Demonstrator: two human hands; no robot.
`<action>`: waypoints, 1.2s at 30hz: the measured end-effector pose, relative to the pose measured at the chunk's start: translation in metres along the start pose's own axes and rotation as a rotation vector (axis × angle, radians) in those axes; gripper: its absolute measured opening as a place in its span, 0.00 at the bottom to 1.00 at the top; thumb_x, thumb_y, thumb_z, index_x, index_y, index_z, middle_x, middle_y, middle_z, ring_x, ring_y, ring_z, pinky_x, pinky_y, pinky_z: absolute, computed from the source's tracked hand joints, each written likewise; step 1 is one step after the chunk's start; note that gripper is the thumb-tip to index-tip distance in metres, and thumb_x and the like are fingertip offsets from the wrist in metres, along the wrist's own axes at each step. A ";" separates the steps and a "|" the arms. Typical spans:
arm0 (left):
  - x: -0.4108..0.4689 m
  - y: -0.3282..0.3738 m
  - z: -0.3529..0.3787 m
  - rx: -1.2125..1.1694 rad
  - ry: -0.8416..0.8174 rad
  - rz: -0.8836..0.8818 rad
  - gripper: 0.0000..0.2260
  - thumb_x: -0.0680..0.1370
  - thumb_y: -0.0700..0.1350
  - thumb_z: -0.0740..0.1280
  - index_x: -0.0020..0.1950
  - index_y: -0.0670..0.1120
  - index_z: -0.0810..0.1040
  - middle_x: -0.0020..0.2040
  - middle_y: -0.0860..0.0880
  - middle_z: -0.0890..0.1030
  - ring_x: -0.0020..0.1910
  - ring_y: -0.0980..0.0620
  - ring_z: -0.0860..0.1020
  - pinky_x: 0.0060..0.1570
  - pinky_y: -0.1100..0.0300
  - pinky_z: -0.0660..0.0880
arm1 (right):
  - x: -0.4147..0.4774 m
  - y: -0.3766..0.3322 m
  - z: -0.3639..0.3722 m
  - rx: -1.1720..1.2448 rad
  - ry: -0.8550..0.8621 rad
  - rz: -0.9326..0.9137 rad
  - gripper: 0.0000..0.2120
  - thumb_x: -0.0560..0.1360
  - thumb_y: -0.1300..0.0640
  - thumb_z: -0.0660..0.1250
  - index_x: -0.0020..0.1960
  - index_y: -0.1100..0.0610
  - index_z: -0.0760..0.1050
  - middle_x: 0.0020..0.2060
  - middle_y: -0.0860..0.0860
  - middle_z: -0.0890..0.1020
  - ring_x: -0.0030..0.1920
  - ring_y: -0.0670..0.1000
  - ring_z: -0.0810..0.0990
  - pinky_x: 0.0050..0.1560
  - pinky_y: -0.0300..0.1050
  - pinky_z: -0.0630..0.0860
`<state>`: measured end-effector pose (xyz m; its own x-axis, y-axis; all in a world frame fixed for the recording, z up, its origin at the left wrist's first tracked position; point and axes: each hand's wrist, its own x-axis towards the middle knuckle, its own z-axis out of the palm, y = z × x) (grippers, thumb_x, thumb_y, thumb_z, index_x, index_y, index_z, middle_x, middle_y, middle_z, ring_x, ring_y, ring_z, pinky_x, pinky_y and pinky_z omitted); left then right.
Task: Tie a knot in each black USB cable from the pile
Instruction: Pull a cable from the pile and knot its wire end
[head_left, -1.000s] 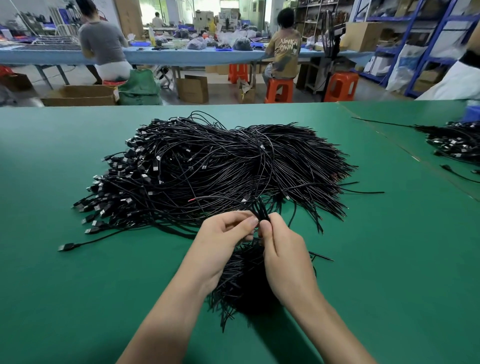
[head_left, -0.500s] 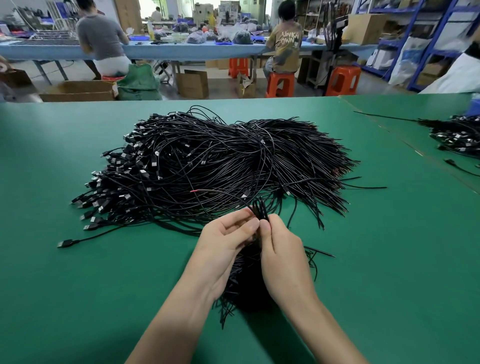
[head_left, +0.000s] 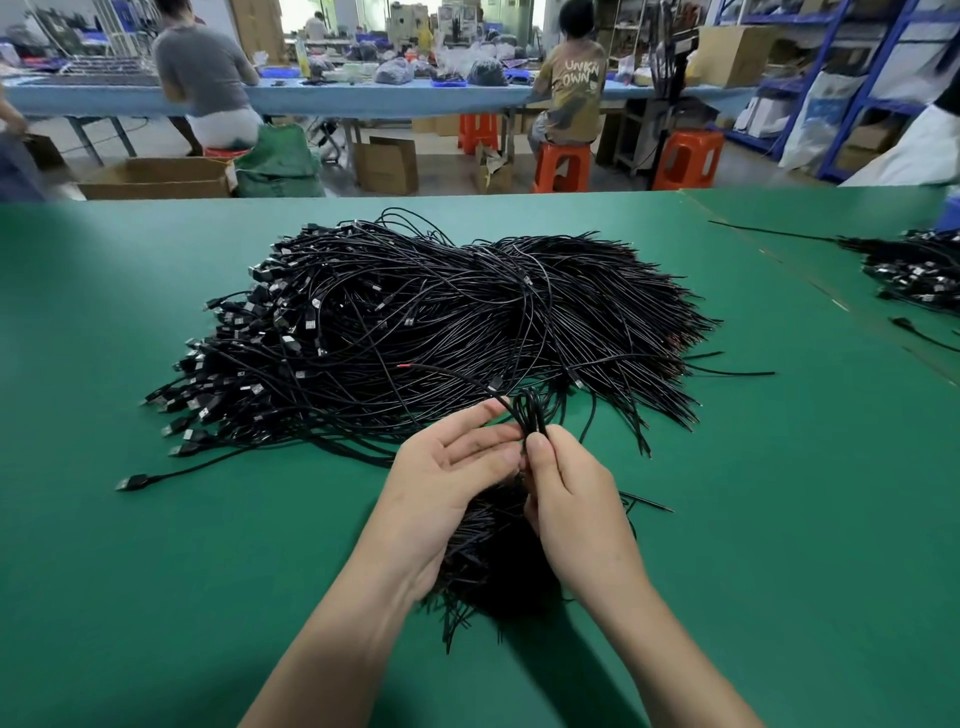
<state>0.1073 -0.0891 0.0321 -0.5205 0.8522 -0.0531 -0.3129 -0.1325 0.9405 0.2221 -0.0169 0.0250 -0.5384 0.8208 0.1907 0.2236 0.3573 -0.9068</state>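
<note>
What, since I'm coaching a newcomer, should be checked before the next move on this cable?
1. Hold: right hand pinches the thin black cable loop: ok.
2. Second grip: left hand grips that loop: not ok, its straight fingers only touch it.
3. Knot closed: cannot tell, fingers hide it.
4. Loop free of the big pile of black USB cables: cannot tell.

Past my green table (head_left: 156, 545), two people sit on stools at a long blue table (head_left: 363, 98), with a spare orange stool (head_left: 688, 158), cardboard boxes (head_left: 156, 179), a green bag (head_left: 278, 161) and blue shelving (head_left: 878, 57) around them.
</note>
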 end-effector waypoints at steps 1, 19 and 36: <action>0.000 0.001 -0.001 -0.005 -0.008 -0.002 0.19 0.77 0.30 0.72 0.64 0.45 0.82 0.55 0.43 0.88 0.56 0.50 0.86 0.54 0.63 0.81 | 0.000 0.000 0.000 0.002 0.000 0.005 0.17 0.86 0.51 0.55 0.38 0.44 0.67 0.28 0.40 0.74 0.29 0.45 0.69 0.33 0.40 0.66; -0.003 0.003 0.003 0.011 0.002 0.143 0.16 0.68 0.42 0.77 0.54 0.55 0.89 0.54 0.48 0.88 0.57 0.54 0.85 0.54 0.68 0.79 | -0.001 -0.012 -0.002 0.193 -0.045 0.038 0.16 0.83 0.46 0.55 0.37 0.46 0.67 0.28 0.42 0.68 0.30 0.47 0.65 0.33 0.51 0.66; -0.004 0.002 0.006 -0.028 0.093 0.208 0.12 0.69 0.45 0.80 0.51 0.54 0.87 0.50 0.45 0.88 0.49 0.52 0.86 0.50 0.65 0.80 | -0.002 -0.021 -0.019 0.315 -0.272 0.084 0.17 0.86 0.51 0.58 0.39 0.52 0.72 0.33 0.48 0.76 0.24 0.49 0.71 0.22 0.39 0.64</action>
<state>0.1141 -0.0899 0.0364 -0.6464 0.7552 0.1088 -0.2125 -0.3151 0.9250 0.2338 -0.0178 0.0511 -0.7333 0.6786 0.0429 0.0395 0.1056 -0.9936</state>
